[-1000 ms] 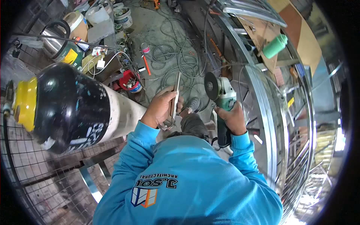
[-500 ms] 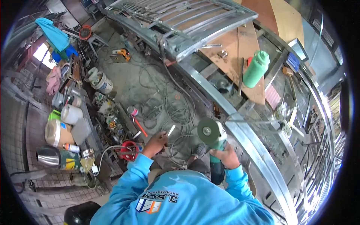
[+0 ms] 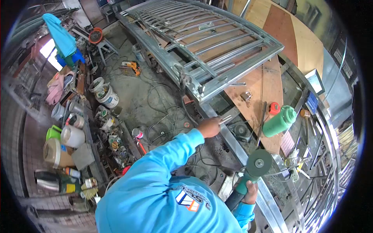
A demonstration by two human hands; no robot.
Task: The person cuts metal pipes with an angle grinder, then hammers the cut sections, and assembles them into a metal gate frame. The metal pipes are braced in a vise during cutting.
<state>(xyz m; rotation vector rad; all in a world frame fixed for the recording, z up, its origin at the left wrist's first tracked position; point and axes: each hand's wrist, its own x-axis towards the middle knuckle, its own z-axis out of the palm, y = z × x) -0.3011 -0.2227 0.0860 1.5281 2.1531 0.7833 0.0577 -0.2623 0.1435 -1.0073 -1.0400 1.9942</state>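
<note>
My left hand (image 3: pixel 209 127) is closed round a small light metal piece (image 3: pixel 225 119), over the long metal beam of the bench (image 3: pixel 232 143). Lower right, my right hand (image 3: pixel 250 192) grips a green angle grinder (image 3: pixel 241 188) by its body, with the round disc (image 3: pixel 259 163) facing up toward me. Beyond the grinder, a green bottle (image 3: pixel 279 121) lies tilted on the wooden board, beside a red tape measure (image 3: pixel 274 108). Ahead of my left hand is the corner of a metal grille frame (image 3: pixel 202 98).
Coiled cables (image 3: pixel 167 120) lie on the floor at centre. Buckets (image 3: pixel 108 97) and tubs (image 3: pixel 72 136) line the left side. A yellow power tool (image 3: pixel 131 68) rests on the floor further back. A hammer (image 3: pixel 306 116) lies at the right.
My left hand has moved forward and right with the light piece, from over the floor to the bench. The grinder has shifted right and down in my right hand. The view has shifted.
</note>
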